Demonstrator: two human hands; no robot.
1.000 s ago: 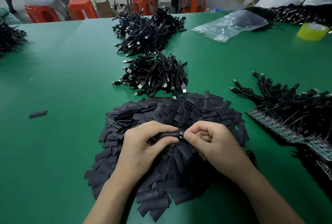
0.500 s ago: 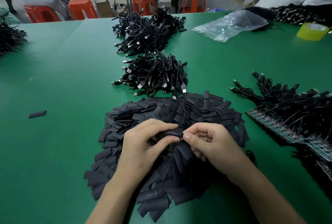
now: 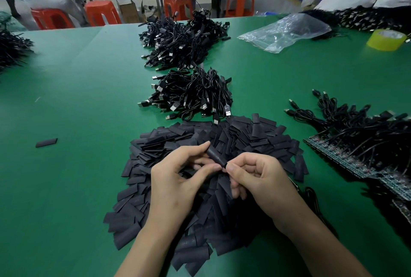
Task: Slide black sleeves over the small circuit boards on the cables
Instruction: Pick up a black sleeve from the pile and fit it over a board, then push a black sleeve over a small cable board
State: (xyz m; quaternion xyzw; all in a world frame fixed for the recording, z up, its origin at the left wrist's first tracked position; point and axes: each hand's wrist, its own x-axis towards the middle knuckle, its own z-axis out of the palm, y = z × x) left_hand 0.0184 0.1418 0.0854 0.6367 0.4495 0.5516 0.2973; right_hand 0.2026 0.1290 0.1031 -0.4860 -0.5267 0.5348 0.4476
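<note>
Since a second ago, the sleeve (image 3: 216, 157) has been tipped from level to slanting, its far end raised over the sleeve pile (image 3: 255, 136). It is pinched between thumb and forefinger of the left hand (image 3: 175, 183). Its near end is pinched by the curled right hand (image 3: 260, 179). Cables (image 3: 191, 94) lie just beyond the pile, boards (image 3: 347, 161) to its right.

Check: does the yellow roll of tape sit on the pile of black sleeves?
No, the yellow roll of tape stands on the green table, far from the pile of black sleeves.
</note>
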